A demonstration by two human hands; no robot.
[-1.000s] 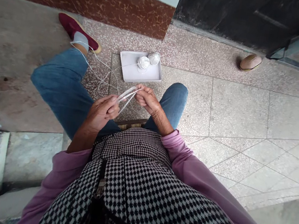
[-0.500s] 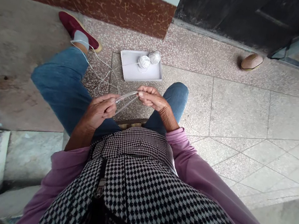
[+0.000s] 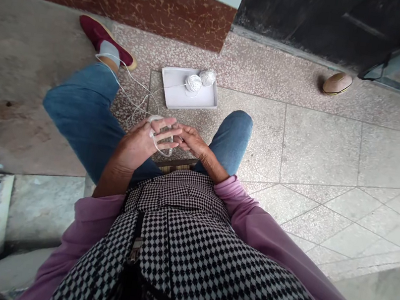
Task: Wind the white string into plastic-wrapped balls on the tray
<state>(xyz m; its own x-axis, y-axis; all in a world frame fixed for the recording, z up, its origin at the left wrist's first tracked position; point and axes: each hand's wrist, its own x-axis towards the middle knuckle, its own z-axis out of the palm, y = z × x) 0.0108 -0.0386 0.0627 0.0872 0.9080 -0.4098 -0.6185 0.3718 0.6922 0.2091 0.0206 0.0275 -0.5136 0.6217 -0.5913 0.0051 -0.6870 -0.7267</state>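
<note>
My left hand [image 3: 135, 144] is open above my lap, its palm partly showing and its fingers spread toward the right. Around those fingers lies a whitish translucent loop [image 3: 163, 153], crossing the palm near the finger bases; its material is unclear. My right hand [image 3: 194, 143] meets the left fingertips with its fingers drawn together, and what they pinch is too small to make out. White yarn [image 3: 128, 93] runs around my ankle and trails in loose curves down to the left hand. Two balls of white yarn [image 3: 194, 83] sit in a shallow white tray [image 3: 170, 98].
The tray stands on a speckled tile floor [image 3: 317, 142] beyond my knees. One red shoe [image 3: 105, 40] is at the upper left, by a brown marbled wall base [image 3: 132, 2]. The tip of another shoe [image 3: 336, 83] shows near a dark door [image 3: 297, 24].
The loop was stretched between both pinching hands. Now the left fingers have spread within it, the palm has turned into view, and the right hand has shifted slightly down beside the left fingertips.
</note>
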